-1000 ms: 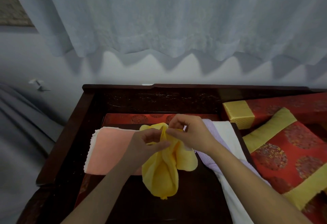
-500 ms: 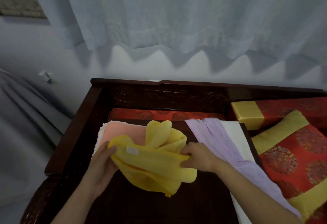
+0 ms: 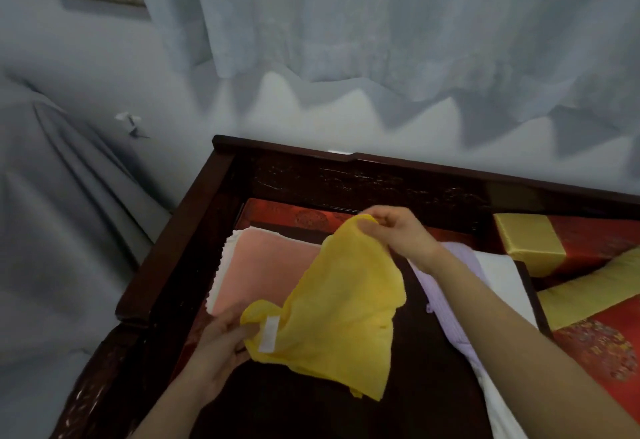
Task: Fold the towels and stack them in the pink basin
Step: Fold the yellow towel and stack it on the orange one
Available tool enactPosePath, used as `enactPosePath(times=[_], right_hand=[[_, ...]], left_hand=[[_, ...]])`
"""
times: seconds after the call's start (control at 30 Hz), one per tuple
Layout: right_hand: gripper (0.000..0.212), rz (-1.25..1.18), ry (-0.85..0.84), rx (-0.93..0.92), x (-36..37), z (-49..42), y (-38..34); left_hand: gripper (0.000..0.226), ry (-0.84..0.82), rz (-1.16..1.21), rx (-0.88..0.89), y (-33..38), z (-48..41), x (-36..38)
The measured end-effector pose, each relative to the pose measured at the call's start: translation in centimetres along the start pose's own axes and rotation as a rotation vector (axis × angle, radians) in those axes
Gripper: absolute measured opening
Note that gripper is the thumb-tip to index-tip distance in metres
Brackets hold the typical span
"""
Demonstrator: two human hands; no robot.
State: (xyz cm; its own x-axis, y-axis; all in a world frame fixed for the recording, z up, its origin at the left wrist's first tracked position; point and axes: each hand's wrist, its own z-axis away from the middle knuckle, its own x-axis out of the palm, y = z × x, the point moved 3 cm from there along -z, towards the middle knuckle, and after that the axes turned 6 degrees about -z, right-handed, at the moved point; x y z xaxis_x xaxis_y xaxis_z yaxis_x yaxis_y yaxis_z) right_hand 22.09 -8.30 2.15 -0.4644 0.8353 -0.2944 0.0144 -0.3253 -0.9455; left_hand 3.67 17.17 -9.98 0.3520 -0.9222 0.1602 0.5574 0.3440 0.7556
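1. Dark wooden surface (image 3: pixel 433 386) lies nearest, beneath your forearms.
2. Your left hand (image 3: pixel 221 345) pinches the thin yellow cloth towel (image 3: pixel 346 307) by its labelled corner, above the surface.
3. Your right hand (image 3: pixel 398 234) has its fingers grasping the towel's far corner, raised higher.

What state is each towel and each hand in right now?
yellow towel, unfolded, held up between both hands, lower edge hanging loose.
left hand, grips the yellow towel's lower corner beside the white label.
right hand, pinches the yellow towel's upper corner.
pink towel, lying flat.
lilac towel, lying over the white towel.
white towel, lying flat, partly covered.
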Motion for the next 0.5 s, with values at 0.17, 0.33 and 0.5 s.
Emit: enactPosePath(times=[0.17,0.33,0.5], right_hand=[[0.022,0.691,-0.186,0.121,5.9,-5.7,5.0],[0.017,0.740,-0.130,0.241,6.7,-6.3,7.2],[0.025,0.696,-0.132,0.208,5.0,-6.1,6.8]], left_hand=[[0.026,-0.002,-0.012,0.008,-0.2,-0.2,0.2],[0.021,-0.020,-0.040,0.035,0.3,-0.6,0.1],[0.018,0.044,-0.147,0.100,1.2,-1.1,-0.2]])
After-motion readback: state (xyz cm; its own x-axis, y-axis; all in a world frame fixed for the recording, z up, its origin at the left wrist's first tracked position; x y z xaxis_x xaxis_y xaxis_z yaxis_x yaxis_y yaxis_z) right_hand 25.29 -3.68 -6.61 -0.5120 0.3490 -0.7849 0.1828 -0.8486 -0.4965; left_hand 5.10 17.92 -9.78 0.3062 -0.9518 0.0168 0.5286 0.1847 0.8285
